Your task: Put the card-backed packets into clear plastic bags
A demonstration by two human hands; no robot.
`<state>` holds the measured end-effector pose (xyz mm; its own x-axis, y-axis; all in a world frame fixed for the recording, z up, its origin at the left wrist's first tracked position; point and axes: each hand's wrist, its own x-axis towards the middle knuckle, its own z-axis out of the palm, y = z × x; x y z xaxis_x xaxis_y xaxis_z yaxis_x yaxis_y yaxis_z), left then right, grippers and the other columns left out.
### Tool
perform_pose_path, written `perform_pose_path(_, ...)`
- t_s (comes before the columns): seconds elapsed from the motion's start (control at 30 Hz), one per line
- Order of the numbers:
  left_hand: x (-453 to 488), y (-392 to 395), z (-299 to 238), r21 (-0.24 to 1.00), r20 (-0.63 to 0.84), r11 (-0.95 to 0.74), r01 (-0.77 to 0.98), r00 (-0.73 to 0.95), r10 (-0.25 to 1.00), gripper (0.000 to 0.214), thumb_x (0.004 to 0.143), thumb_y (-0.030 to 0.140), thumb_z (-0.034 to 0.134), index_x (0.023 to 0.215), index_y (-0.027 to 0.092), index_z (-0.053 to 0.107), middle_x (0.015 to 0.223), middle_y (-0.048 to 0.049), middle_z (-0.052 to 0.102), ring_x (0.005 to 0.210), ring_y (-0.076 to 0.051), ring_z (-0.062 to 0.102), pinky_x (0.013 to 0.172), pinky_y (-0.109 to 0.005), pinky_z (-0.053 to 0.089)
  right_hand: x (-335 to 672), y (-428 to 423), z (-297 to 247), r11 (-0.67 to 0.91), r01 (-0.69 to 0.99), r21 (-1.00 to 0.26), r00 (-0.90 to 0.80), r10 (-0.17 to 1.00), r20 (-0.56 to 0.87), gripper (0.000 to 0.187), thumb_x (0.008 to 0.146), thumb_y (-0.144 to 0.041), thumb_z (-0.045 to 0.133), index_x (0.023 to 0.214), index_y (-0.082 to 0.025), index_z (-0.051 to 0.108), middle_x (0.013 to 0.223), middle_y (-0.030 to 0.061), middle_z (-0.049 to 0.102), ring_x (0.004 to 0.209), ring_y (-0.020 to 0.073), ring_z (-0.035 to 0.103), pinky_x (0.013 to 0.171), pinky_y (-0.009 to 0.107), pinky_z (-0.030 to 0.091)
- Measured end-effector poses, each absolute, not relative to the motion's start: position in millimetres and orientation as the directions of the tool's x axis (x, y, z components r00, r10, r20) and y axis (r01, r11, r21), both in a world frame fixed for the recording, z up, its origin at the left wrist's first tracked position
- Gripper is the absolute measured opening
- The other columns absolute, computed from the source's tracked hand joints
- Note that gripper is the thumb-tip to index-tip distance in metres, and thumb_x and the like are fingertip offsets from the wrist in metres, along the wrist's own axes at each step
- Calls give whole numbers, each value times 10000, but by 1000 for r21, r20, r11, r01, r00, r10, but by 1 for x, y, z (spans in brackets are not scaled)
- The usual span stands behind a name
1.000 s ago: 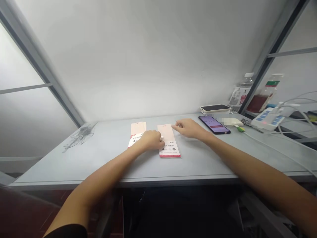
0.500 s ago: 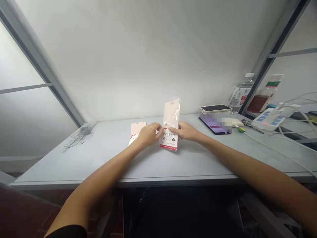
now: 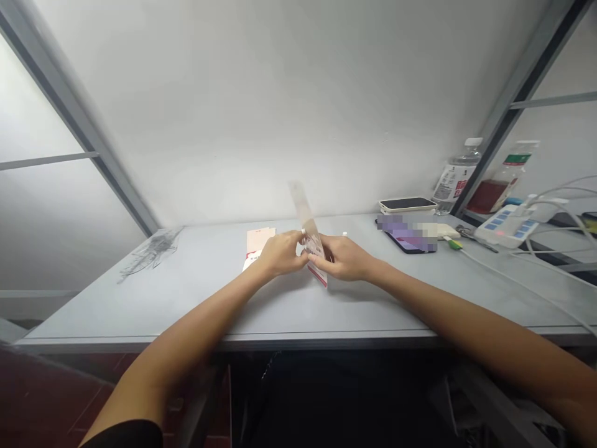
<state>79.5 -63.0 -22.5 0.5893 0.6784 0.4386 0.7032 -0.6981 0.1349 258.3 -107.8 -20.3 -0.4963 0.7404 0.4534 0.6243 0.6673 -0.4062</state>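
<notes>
Both my hands hold a long, flat, pale pink packet with a red bottom strip, lifted off the grey table and turned nearly edge-on, blurred by motion. My left hand pinches its left side with closed fingers. My right hand grips its right side, fingers curled round the lower part. A second packet of the same kind lies flat on the table just behind my left hand, partly hidden by it.
A dark phone with a lit screen and a second phone lie at the right. Two bottles stand by the dark frame post. A white power strip with cables lies far right. Crumpled clear wrap lies at left.
The packet lay flat on the table a second ago. Both hands picked it up, stood it upright, and have now twisted it nearly edge-on.
</notes>
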Motion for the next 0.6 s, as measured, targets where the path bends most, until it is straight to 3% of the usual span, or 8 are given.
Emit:
perform_pose_path(0.1,82,-64,-22,180,429,-675,716,560,708,157,767,261,434,769,187,573,691,-20,627,606,-155,537,531,-266,340,257,-109,-20,663,640,-388,-505,744,438,185,828,-309,449,938,-181,526,582,-27,510,482,112,425,499,230,318)
perform_pose_path(0.2,83,-64,-20,191,448,-648,737,523,726,309,853,288,325,658,184,541,619,-19,594,542,-138,502,516,-270,315,257,-108,-21,644,659,-388,-498,760,417,228,839,-302,422,1001,-179,525,573,-25,510,491,123,440,516,236,330)
perform_pose_path(0.4,78,-61,-17,44,470,-699,714,603,645,409,910,283,223,638,179,511,665,-38,598,580,-143,519,552,-280,326,256,-109,-21,622,662,-417,-465,778,423,329,845,-289,408,1156,-192,456,623,-21,528,530,137,466,546,246,353)
perform_pose_path(0.5,77,-61,-17,-10,423,-711,703,647,634,397,906,276,234,643,182,516,675,-36,610,576,-139,529,540,-273,330,257,-110,-20,623,634,-459,-436,778,453,234,870,-301,367,1029,-194,502,640,-14,528,561,141,477,561,254,359)
perform_pose_path(0.6,80,-63,-19,13,508,-647,762,552,661,301,883,312,318,735,186,548,705,-27,640,573,-140,551,542,-268,346,259,-110,-20,593,632,-499,-387,799,460,229,889,-300,327,813,-188,512,617,-10,518,557,135,472,551,257,343)
